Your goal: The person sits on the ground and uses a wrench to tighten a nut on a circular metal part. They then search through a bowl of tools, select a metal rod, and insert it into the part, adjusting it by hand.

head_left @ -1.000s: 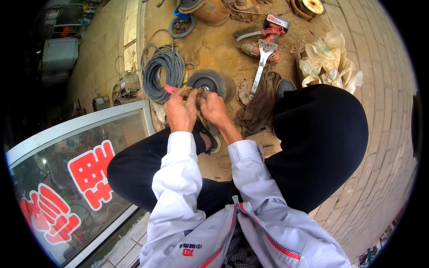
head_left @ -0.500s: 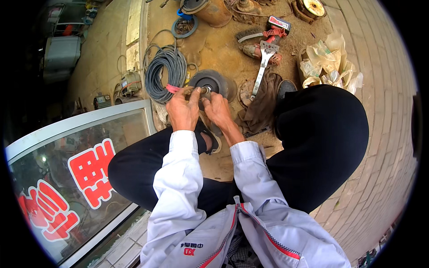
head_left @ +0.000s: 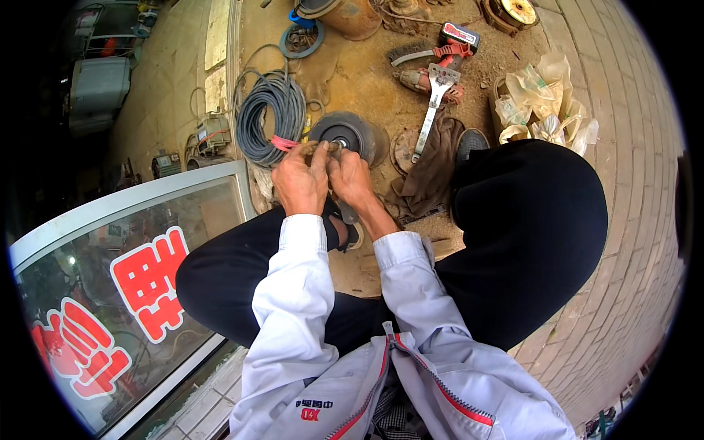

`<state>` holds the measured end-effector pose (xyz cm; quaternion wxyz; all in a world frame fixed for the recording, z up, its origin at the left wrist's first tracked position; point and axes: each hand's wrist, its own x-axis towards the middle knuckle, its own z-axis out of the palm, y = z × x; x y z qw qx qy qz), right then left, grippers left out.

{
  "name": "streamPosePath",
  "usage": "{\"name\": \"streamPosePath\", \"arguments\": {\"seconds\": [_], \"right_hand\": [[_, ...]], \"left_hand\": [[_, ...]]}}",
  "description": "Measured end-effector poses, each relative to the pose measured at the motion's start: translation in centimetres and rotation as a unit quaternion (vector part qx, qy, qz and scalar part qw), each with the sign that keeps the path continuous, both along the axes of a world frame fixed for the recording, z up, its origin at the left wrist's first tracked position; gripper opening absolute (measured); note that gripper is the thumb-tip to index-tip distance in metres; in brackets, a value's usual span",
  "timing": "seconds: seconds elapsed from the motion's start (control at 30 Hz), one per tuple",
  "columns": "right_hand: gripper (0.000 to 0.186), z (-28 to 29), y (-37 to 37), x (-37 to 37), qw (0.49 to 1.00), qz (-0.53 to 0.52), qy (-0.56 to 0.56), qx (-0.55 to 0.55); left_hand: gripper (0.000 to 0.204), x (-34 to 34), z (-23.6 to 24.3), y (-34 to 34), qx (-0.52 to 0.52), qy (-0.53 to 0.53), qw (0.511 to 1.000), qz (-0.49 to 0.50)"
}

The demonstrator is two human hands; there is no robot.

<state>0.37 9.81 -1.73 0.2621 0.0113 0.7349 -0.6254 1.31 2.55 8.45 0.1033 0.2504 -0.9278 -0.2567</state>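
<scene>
My left hand point(head_left: 299, 182) has its thumb and fingers closed on a small brownish piece point(head_left: 313, 148) whose kind I cannot make out. Close beside it, my right hand point(head_left: 350, 178) is closed, its fingertips meeting near that piece; what it holds is hidden. Both hands are at the near edge of a dark round machine part point(head_left: 359, 134), like a motor or pump end, with a shiny metal shaft at its middle. Left of it lies a coil of grey cable point(head_left: 257, 117) bound with a pink tie point(head_left: 282, 143).
To the right lie a metal pin wrench point(head_left: 431, 110), a red cordless power tool point(head_left: 456, 50), a wire brush point(head_left: 411, 53) and a brown cloth point(head_left: 429, 172). Farther right is a bag-lined container point(head_left: 543, 103). A framed glass panel point(head_left: 132, 198) stands at the left.
My right hand has shifted slightly left, closer to the left hand. The left hand stays almost in place.
</scene>
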Motion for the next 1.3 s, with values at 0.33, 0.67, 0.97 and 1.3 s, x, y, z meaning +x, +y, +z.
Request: {"name": "streamPosePath", "arguments": {"seconds": [0.33,0.67,0.97,1.3], "right_hand": [[0.033,1.6,-0.1,-0.1,0.999,-0.005,0.033,-0.010],[0.032,2.0,0.4,-0.1,0.996,0.001,0.078,-0.033],[0.031,0.4,1.0,-0.7,0.999,0.041,-0.017,0.022],[0.030,1.6,0.9,-0.7,0.999,0.035,0.022,0.030]], "left_hand": [[0.026,-0.1,-1.3,-0.2,-0.059,0.031,0.998,-0.007],[0.024,-0.1,-1.0,-1.4,-0.027,0.014,0.998,-0.056],[0.026,-0.5,0.8,0.4,0.073,-0.032,0.996,0.029],[0.022,0.1,-1.3,-1.1,0.020,-0.007,1.000,-0.009]]}}
